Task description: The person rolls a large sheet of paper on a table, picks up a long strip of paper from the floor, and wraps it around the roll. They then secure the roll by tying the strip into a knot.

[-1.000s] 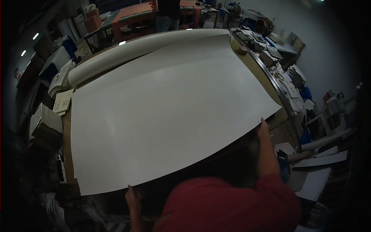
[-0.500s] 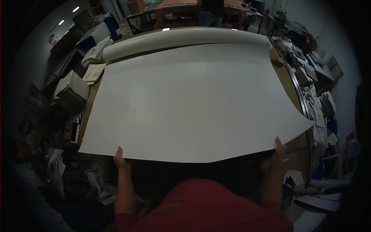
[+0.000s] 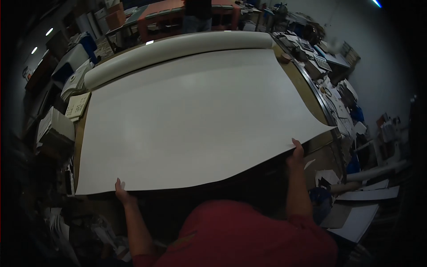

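A wide white sheet (image 3: pixel 195 120) stretches across the table toward me, its near edge hanging past the table's front. At the far side lies the thick white roll (image 3: pixel 178 50). My left hand (image 3: pixel 122 192) grips the near edge close to the left corner, thumb on top and fingers hidden beneath. Farther right, my right hand (image 3: pixel 296 153) pinches the same edge the same way, short of the pointed right corner, which sticks out past the table. Between the hands the edge bends in a shallow wave.
The brown tabletop (image 3: pixel 300 86) shows along the right side, bordered by a metal rail (image 3: pixel 318 95). Cream pads (image 3: pixel 78 106) and a paper stack (image 3: pixel 55 129) sit at left. Papers and a calculator (image 3: pixel 322 63) clutter the right. A person (image 3: pixel 198 18) stands beyond the roll.
My view has turned, so the table appears shifted left and tilted. Both hands keep hold of the sheet's edge; the right one now appears higher in view, the left one lower.
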`<action>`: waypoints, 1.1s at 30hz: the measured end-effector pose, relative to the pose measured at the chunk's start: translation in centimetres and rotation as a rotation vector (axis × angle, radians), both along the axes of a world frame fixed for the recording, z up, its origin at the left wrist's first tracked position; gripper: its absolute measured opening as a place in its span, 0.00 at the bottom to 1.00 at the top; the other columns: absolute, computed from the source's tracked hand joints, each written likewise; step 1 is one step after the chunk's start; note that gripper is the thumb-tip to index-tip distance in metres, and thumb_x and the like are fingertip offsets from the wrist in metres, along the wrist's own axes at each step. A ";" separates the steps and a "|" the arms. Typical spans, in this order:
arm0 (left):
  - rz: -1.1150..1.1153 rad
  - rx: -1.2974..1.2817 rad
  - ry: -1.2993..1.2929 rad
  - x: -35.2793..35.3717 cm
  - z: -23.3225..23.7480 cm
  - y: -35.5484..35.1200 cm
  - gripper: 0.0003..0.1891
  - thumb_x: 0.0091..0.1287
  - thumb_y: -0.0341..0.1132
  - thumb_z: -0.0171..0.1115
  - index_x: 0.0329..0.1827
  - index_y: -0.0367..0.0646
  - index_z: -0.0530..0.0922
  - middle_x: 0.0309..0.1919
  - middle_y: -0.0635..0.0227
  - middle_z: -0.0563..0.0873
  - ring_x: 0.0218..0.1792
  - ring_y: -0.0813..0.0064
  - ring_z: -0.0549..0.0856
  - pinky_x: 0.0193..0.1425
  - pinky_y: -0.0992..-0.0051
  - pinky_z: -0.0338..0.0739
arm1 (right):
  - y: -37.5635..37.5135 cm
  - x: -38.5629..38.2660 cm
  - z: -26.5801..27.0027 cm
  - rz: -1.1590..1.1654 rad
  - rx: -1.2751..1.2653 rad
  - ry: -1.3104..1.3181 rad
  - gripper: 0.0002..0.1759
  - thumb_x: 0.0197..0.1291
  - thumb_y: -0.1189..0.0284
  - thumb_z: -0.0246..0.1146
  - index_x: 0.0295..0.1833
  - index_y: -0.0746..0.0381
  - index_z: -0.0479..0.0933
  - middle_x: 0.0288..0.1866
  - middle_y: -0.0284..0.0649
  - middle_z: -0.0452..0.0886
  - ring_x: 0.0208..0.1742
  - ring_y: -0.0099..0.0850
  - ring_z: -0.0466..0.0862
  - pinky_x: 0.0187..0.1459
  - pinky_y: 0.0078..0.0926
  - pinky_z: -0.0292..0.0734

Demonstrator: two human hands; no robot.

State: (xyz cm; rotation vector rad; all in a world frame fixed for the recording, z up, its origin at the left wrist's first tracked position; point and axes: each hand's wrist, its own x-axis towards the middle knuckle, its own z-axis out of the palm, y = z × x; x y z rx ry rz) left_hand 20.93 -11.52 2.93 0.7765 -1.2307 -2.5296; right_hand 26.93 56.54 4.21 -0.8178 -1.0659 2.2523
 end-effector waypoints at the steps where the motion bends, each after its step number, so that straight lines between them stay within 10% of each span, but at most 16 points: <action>1: -0.025 0.046 0.005 0.2 -0.1 0.2 0.22 0.73 0.42 0.48 0.61 0.34 0.73 0.52 0.58 0.82 0.53 0.58 0.82 0.57 0.62 0.78 | -1.3 -0.5 0.7 0.037 -0.055 -0.012 0.20 0.61 0.69 0.61 0.55 0.70 0.74 0.51 0.44 0.80 0.53 0.40 0.80 0.56 0.39 0.75; 15: -0.031 -0.004 -0.036 1.8 -4.9 -1.4 0.20 0.71 0.38 0.52 0.59 0.31 0.73 0.52 0.56 0.81 0.53 0.59 0.82 0.57 0.61 0.78 | 0.0 0.7 -3.3 0.123 -0.194 -0.024 0.25 0.56 0.65 0.58 0.57 0.68 0.71 0.52 0.48 0.79 0.55 0.45 0.78 0.58 0.42 0.74; 27: 0.163 -0.149 0.150 -1.5 7.2 -1.3 0.19 0.69 0.33 0.53 0.58 0.27 0.73 0.52 0.57 0.82 0.52 0.59 0.82 0.59 0.63 0.76 | -3.7 -0.8 8.1 0.085 -0.026 0.017 0.27 0.55 0.65 0.54 0.58 0.69 0.70 0.52 0.47 0.76 0.55 0.44 0.77 0.57 0.42 0.75; 33: 0.164 -0.157 0.071 -2.2 3.7 -1.5 0.19 0.69 0.36 0.54 0.55 0.28 0.75 0.48 0.58 0.82 0.49 0.62 0.83 0.54 0.65 0.78 | -2.2 -1.4 3.9 0.098 0.022 0.009 0.27 0.59 0.62 0.54 0.59 0.68 0.70 0.52 0.46 0.77 0.56 0.43 0.77 0.58 0.40 0.75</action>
